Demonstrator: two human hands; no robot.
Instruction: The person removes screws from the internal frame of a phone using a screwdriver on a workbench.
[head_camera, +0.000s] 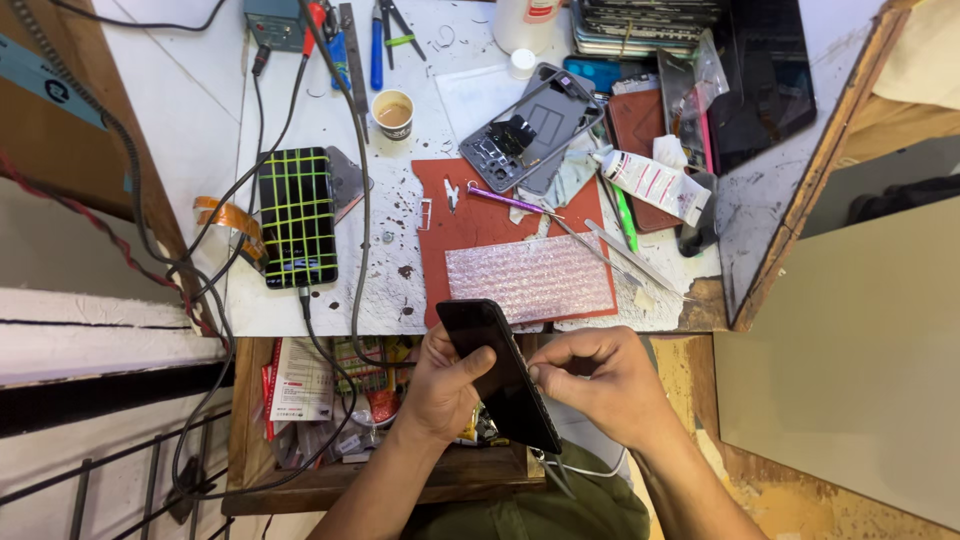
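My left hand (445, 385) grips a black smartphone (490, 360) by its edge, thumb across the dark screen, holding it tilted over the near edge of the workbench. My right hand (600, 375) is pinched at the phone's right side edge, fingertips touching it; whether it holds a small tool is not visible. Just beyond the phone lies a sheet of bubble wrap (530, 278) on a red work mat (470, 225). An opened phone body (530, 130) with exposed parts lies farther back.
A phone wrapped in green-yellow bands (297, 215) lies at the left with a cable plugged in. Tweezers (600, 250), a purple-handled tool (505, 198), a white glue tube (655, 185), a paper cup (393, 112), stacked phones (640, 25) and a dark tablet (765, 75) crowd the bench. A cluttered shelf (330, 400) sits below.
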